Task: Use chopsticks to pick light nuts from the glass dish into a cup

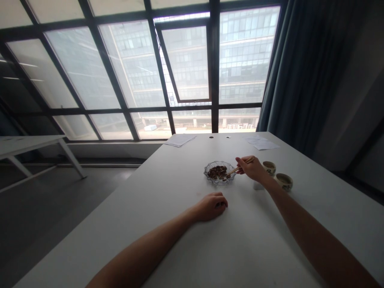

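Two chopsticks (234, 171) pinched narrowly in my right hand (253, 168) could slip, scattering food (217, 172) from the glass dish (207, 170) at their tips.

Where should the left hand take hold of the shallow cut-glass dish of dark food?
Probably by the scalloped rim of the shallow cut-glass dish, coming from the near left. It sits low on the white table, so pinching the rim beats reaching under it, and that side is nearest the left hand, away from the right hand and its wooden chopsticks.
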{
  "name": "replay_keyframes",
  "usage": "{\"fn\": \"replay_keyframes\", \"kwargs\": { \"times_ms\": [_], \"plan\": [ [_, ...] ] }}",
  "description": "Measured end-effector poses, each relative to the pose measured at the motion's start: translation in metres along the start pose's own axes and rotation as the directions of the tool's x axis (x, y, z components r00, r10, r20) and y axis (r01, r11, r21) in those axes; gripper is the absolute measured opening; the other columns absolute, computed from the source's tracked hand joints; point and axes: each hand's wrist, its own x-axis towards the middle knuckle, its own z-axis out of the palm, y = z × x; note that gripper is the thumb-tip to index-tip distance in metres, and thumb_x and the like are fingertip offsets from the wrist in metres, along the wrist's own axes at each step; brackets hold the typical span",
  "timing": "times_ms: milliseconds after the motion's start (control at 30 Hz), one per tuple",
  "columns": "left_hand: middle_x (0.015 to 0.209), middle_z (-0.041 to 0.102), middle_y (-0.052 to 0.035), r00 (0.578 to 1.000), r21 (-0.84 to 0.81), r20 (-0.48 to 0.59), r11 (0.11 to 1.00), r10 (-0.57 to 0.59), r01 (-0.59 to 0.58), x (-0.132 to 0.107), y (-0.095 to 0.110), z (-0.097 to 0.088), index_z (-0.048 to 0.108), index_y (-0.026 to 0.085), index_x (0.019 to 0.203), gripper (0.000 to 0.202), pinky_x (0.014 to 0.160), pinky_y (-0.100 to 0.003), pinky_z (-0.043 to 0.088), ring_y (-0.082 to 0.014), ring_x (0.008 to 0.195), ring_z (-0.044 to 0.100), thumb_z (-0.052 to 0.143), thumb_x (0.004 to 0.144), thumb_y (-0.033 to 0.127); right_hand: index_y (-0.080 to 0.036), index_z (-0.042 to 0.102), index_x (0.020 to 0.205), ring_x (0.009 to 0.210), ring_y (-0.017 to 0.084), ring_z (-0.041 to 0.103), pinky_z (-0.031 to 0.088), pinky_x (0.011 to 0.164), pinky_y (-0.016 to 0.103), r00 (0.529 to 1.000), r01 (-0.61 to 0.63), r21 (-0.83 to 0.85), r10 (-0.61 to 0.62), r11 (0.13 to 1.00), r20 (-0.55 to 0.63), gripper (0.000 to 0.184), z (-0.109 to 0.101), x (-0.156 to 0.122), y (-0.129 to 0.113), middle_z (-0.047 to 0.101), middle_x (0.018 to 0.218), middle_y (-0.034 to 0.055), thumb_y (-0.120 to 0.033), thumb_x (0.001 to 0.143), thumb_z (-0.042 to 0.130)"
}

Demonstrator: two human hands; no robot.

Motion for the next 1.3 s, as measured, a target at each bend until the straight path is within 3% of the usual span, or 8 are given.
{"fn": "replay_keyframes", "kwargs": {
  "times_ms": [333, 600, 900, 1300],
  "plan": [
    [0.100, 0.068, -0.0058, 1.000, -0.011, -0.009, 1.000, 0.013, -0.014, -0.001, -0.001, 0.000, 0.072, 0.019, 0.102, 0.019, 0.083, -0.023, 0.049, -0.0164, 0.088, 0.062, 0.059, 0.090, 0.014, -0.015, 0.069, 0.064, 0.055, 0.027, 0.075, 0.064, 0.053, 0.031, 1.000, -0.023, -0.022, 0.022, 0.999, -0.021, 0.062, 0.001, -0.001, -0.001, 0.074, 0.061, 0.0129, -0.077, 0.074, 0.072],
    [0.100, 0.068, -0.0054, 1.000, -0.007, -0.005, 1.000, 0.023, -0.023, -0.002, -0.002, -0.001, 0.072, 0.019, 0.102, 0.019, 0.081, -0.022, 0.049, -0.0159, 0.087, 0.063, 0.059, 0.090, 0.013, -0.016, 0.068, 0.065, 0.053, 0.025, 0.074, 0.063, 0.050, 0.030, 0.998, -0.051, -0.022, 0.052, 0.998, 0.035, 0.053, 0.005, -0.005, -0.006, 0.073, 0.061, 0.0104, -0.067, 0.076, 0.077],
    [0.098, 0.067, -0.0051, 0.999, 0.000, -0.020, 1.000, 0.026, -0.026, -0.001, -0.001, 0.000, 0.072, 0.018, 0.101, 0.019, 0.082, -0.022, 0.049, -0.0157, 0.086, 0.062, 0.058, 0.090, 0.012, -0.017, 0.064, 0.063, 0.052, 0.025, 0.073, 0.059, 0.046, 0.028, 0.999, 0.052, -0.089, -0.052, 0.995, 0.002, 0.058, 0.011, -0.003, 0.003, 0.070, 0.056, 0.0093, -0.070, 0.086, 0.062],
    [0.098, 0.067, -0.0047, 0.999, 0.002, -0.018, 1.000, 0.029, -0.029, -0.004, -0.002, -0.001, 0.072, 0.019, 0.101, 0.019, 0.080, -0.021, 0.048, -0.0153, 0.085, 0.061, 0.059, 0.089, 0.012, -0.016, 0.067, 0.066, 0.055, 0.027, 0.074, 0.062, 0.049, 0.031, 0.998, 0.049, -0.067, -0.052, 0.997, -0.041, 0.059, 0.003, -0.002, -0.007, 0.073, 0.063, 0.0119, -0.073, 0.082, 0.066]
  ]
}}
